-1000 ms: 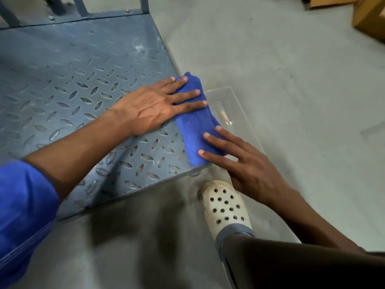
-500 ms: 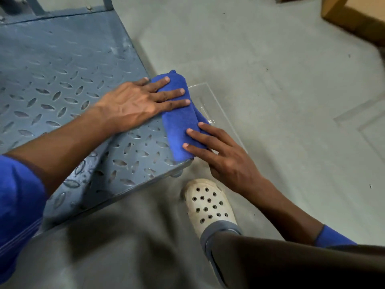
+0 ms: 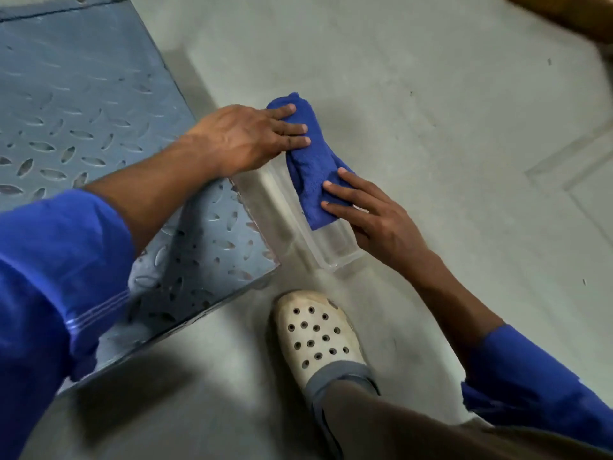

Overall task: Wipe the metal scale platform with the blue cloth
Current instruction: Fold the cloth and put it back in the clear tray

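The folded blue cloth [image 3: 311, 161] lies off the platform, on top of a clear plastic container [image 3: 335, 250] that stands on the floor by the platform's right edge. My left hand [image 3: 245, 137] rests on the cloth's far end with its fingers laid over it; the thumb is hidden. My right hand [image 3: 374, 220] touches the cloth's near end with straight fingers. The grey metal scale platform [image 3: 83, 111], with its raised tread pattern, fills the left side, and my left forearm crosses its near right corner.
A foot in a white perforated clog [image 3: 315, 336] stands on the grey concrete floor just below the container. A brown box [image 3: 570, 11] sits at the top right corner. Blue sleeves cover both upper arms.
Both hands have slid the cloth to the right, off the platform's edge and onto the clear container. The view has shifted right as well.
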Tool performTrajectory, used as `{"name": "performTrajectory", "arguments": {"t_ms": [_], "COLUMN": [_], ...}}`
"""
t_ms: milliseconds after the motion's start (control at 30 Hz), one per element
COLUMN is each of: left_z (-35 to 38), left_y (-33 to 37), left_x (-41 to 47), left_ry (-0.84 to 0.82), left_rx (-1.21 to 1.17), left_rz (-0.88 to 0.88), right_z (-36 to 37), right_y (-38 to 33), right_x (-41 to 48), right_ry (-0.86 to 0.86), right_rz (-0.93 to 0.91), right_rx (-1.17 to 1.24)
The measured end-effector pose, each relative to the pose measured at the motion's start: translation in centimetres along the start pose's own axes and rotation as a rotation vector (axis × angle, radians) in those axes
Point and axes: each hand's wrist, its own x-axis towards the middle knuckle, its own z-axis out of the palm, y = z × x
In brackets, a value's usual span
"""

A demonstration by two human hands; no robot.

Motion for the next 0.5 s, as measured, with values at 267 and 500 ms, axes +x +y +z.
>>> {"name": "performTrajectory", "arguments": {"t_ms": [267, 500], "left_z": [2.0, 2.8], "left_y": [1.7, 4.4], "left_x": [3.5, 3.6], "left_ry": [-0.419, -0.558], "left_rx": [-0.137, -0.063], "left_rz": [-0.087, -0.12], "right_z": [3.8, 2.5], "right_y": [2.1, 0.8], "right_x": [-1.9, -0.2], "right_ry": [-0.264, -0.617], "right_rz": [0.065, 0.125], "right_rx": [0.03, -0.202]}}
